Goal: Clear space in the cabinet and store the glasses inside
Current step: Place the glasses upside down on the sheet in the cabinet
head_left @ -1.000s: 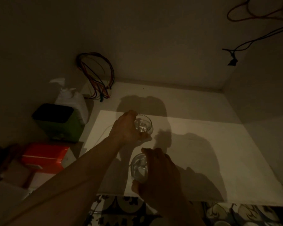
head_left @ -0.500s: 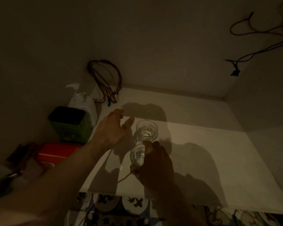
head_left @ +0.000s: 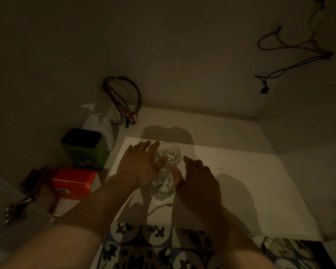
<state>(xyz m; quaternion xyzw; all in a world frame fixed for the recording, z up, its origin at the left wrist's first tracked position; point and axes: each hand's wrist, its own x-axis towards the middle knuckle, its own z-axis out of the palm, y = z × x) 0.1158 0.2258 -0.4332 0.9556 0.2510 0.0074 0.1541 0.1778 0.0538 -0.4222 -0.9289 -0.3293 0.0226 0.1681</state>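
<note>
Two glasses (head_left: 166, 171) mid-shelf (head_left: 241, 181) | left hand (head_left: 142, 167), right hand (head_left: 198, 181) spread, flanking | right side bare

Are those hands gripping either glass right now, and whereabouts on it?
No firm grip shows. The left hand and right hand lie open, flanking the near glass; fingertips touch its sides.

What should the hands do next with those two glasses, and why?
Probably draw both hands back. The far glass and the near glass both stand on the white shelf, close together. The left hand and right hand lie open on either side, no fingers wrapped around either, so both glasses look placed.
</note>
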